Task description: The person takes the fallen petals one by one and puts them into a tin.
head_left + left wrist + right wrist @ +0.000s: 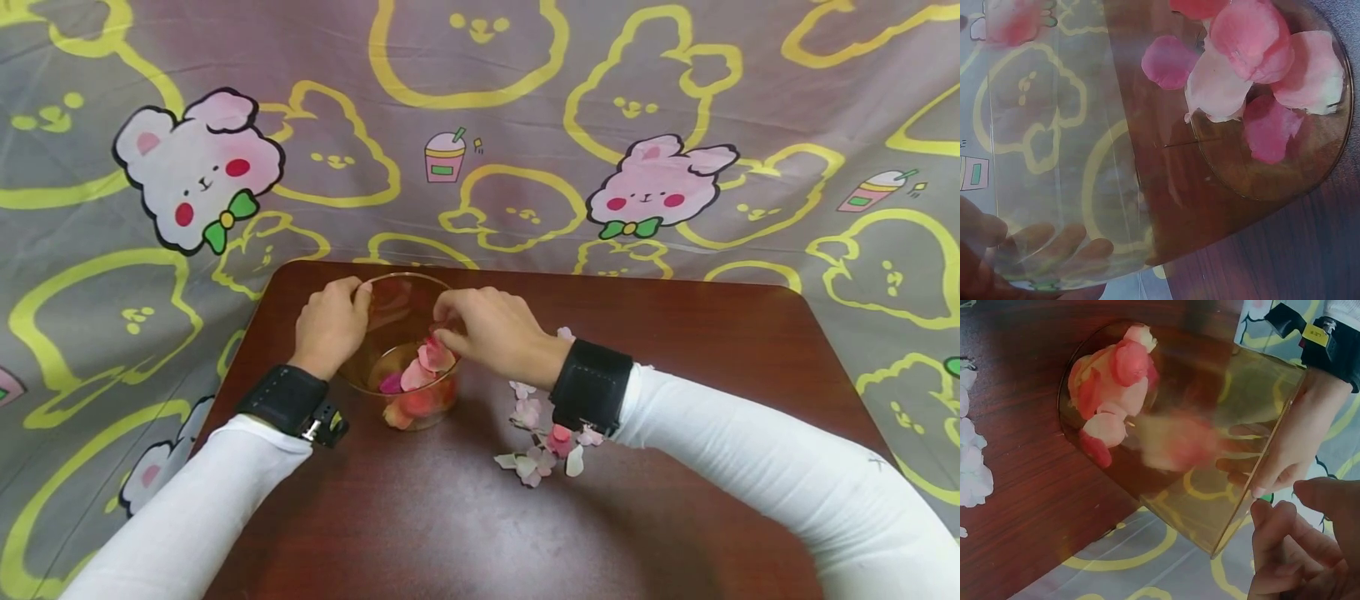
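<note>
An amber-tinted see-through vase (393,321) stands at the table's back left. My left hand (333,329) grips its rim; the left wrist view shows several left fingertips (1066,244) through the clear wall. Pink, red and magenta flower petals (417,375) lie in the bottom. My right hand (498,329) is over the right side of the mouth, its fingers loosely bent. In the right wrist view a gap parts its thumb from the forefinger, and nothing shows between them. A blurred pink petal (1175,444) is in midair inside the vase.
A sprig of pale pink artificial blossoms (536,454) lies on the brown table (450,525), below and beside my right wrist. Behind the table's back edge hangs a grey cloth (525,125) printed with yellow outlines and rabbits.
</note>
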The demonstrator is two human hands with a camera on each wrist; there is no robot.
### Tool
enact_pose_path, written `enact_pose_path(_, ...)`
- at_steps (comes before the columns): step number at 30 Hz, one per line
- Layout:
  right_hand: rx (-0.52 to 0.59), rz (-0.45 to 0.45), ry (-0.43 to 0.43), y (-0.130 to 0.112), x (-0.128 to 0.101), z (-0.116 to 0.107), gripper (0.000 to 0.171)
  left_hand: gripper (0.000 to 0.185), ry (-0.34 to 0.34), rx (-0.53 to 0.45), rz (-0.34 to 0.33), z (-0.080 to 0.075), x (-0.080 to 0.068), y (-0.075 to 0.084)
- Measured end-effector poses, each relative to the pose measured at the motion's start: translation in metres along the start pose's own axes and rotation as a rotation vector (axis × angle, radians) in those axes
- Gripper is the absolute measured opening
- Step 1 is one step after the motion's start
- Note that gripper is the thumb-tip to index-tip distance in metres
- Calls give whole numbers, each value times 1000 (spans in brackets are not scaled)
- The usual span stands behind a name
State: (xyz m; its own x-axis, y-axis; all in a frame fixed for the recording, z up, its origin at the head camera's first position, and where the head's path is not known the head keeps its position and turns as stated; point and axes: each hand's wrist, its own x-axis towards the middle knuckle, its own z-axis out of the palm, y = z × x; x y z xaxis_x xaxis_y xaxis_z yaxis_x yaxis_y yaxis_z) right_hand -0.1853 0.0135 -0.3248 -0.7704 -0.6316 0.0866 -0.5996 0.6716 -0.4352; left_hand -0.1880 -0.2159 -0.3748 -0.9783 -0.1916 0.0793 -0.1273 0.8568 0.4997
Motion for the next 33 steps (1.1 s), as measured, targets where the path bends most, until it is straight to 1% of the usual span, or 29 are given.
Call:
enact_pose_path(3,-5,-8,-16,1,-1,2,17,37,1,-4,1,0,0,-1)
enact_pose_path(11,-11,-30,-10,3,-5,2,17,36,3,-8,-3,0,-1,0)
enact_pose_path(20,-30,-23,-31,4,-10,3,21,37,4,-10,-3,0,0,0)
enact_pose_path(28,-21,-28,-12,11,-20,0,20,36,3,-13,4,1,0,-1)
enact_pose_path(33,-46,-9,-25,19,-29,-3,19,36,7,-15,12,1,0,-2)
